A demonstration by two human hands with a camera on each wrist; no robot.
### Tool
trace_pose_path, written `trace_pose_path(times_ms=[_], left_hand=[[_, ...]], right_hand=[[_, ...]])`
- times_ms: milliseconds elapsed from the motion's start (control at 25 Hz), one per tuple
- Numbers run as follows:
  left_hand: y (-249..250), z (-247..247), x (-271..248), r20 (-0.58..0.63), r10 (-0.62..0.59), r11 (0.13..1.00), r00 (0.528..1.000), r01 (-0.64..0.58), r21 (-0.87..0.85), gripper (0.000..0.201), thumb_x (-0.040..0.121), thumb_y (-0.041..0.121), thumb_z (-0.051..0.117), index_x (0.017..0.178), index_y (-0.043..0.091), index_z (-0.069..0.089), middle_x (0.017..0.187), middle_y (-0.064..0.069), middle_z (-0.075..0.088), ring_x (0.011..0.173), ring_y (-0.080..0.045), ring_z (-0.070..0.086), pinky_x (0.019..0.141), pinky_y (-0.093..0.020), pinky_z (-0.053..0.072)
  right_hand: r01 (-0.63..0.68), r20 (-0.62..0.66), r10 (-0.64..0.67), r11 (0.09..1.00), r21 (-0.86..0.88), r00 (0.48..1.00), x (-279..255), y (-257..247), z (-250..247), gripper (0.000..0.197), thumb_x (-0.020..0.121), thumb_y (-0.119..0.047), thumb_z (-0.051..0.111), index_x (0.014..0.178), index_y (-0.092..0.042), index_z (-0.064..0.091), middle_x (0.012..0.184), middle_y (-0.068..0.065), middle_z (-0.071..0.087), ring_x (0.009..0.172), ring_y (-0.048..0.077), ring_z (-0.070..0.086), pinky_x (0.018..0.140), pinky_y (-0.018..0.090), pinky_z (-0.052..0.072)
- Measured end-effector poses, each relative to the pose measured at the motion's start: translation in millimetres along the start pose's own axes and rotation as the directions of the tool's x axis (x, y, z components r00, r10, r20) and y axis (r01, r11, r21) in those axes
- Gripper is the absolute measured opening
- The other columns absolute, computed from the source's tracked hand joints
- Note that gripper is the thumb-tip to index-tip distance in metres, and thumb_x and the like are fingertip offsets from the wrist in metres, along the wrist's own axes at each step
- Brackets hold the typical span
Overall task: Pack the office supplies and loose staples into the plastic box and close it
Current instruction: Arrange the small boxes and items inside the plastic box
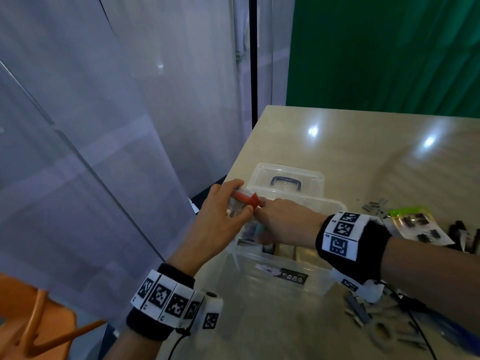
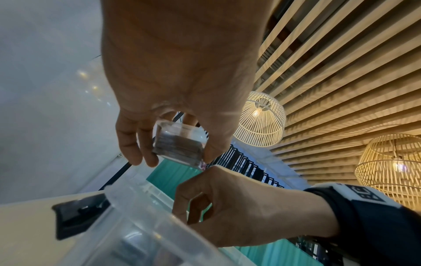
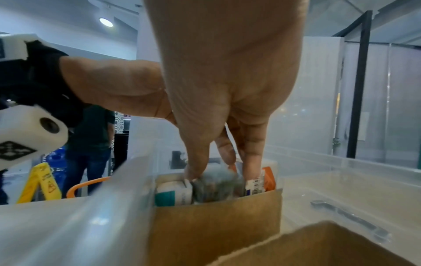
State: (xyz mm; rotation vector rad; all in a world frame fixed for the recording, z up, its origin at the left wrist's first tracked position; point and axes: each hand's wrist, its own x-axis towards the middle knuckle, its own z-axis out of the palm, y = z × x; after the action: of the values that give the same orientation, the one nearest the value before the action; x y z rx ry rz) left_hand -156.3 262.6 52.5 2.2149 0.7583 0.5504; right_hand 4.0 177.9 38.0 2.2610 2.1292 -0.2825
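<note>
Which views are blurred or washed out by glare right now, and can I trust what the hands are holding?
Head view: two glare spots on the table, loose staples near the bottom edge smeared. Left wrist view: sharp on the left hand gripping a small clear case; plastic box rim blurred. Right wrist view: the right hand pinches a grey bundle too motion-blurred to identify.
</note>
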Motion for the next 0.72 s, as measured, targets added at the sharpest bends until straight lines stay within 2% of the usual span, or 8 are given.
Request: trace_pose_path(times_ms=[120, 240, 320, 440, 600, 720], left_hand=[[2.0, -0.6, 1.7, 0.020, 0.012, 1.000, 1.000, -0.012, 0.023, 0.051, 0.094, 0.037, 0.063, 0.140, 0.032, 0.042, 0.130, 0.006, 0.044, 0.115, -0.009, 0.048, 0.092, -0.018, 0.038], [3.0, -2.0, 3.8, 0.044, 0.054, 0.997, 0.998, -0.056, 0.060, 0.052, 0.093, 0.038, 0.063, 0.140, 0.031, 0.043, 0.130, 0.006, 0.045, 0.114, -0.009, 0.047, 0.097, -0.024, 0.041], [8.1, 0.9, 4.5, 0.091, 0.075, 0.992, 0.993, -0.083, 0.092, 0.052, 0.093, 0.041, 0.063, 0.140, 0.032, 0.043, 0.130, 0.006, 0.046, 0.117, -0.011, 0.045, 0.099, -0.027, 0.040], [26.9, 16.1, 5.9, 0.160, 0.113, 0.984, 0.981, -0.133, 0.116, 0.054, 0.092, 0.042, 0.063, 0.141, 0.033, 0.042, 0.131, 0.006, 0.047, 0.119, -0.013, 0.044, 0.102, -0.032, 0.040], [62.1, 50.3, 11.9, 0.226, 0.193, 0.967, 0.955, -0.224, 0.121, 0.054, 0.092, 0.044, 0.063, 0.140, 0.035, 0.041, 0.136, 0.006, 0.048, 0.121, -0.015, 0.046, 0.105, -0.036, 0.040], [96.1, 80.1, 19.3, 0.279, 0.243, 0.953, 0.929, -0.282, 0.108, 0.055, 0.091, 0.040, 0.065, 0.141, 0.033, 0.044, 0.134, 0.004, 0.049, 0.119, -0.015, 0.048, 0.099, -0.030, 0.040]], right_hand=[[-0.041, 0.099, 0.036, 0.998, 0.050, 0.994, -6.3, 10.8, -15.0, 0.039, 0.085, -0.047, 0.074, 0.106, -0.015, 0.066, 0.100, 0.002, 0.060, 0.085, 0.020, 0.059, 0.070, 0.028, 0.046], [-0.091, 0.142, 0.074, 0.990, 0.112, 0.987, -25.3, 35.2, -44.3, 0.030, 0.087, -0.047, 0.073, 0.099, -0.019, 0.068, 0.090, -0.005, 0.061, 0.083, 0.016, 0.060, 0.063, 0.025, 0.042], [-0.133, 0.136, 0.107, 0.971, 0.199, 0.985, -43.9, 58.1, -65.9, 0.026, 0.088, -0.047, 0.072, 0.092, -0.022, 0.069, 0.082, -0.005, 0.068, 0.076, 0.015, 0.065, 0.065, 0.025, 0.046], [-0.215, 0.116, 0.186, 0.918, 0.333, 0.976, -76.7, 96.6, -85.6, 0.025, 0.089, -0.045, 0.072, 0.090, -0.021, 0.071, 0.074, 0.002, 0.075, 0.066, 0.014, 0.072, 0.068, 0.026, 0.054], [-0.276, 0.124, 0.247, 0.862, 0.425, 0.961, -121.2, 136.2, -84.8, 0.023, 0.089, -0.042, 0.073, 0.092, -0.019, 0.074, 0.076, 0.004, 0.076, 0.069, 0.018, 0.074, 0.072, 0.034, 0.062], [-0.324, 0.161, 0.281, 0.824, 0.465, 0.946, -151.4, 158.7, -73.7, 0.021, 0.089, -0.039, 0.074, 0.093, -0.018, 0.075, 0.077, 0.006, 0.076, 0.070, 0.020, 0.074, 0.072, 0.035, 0.062]])
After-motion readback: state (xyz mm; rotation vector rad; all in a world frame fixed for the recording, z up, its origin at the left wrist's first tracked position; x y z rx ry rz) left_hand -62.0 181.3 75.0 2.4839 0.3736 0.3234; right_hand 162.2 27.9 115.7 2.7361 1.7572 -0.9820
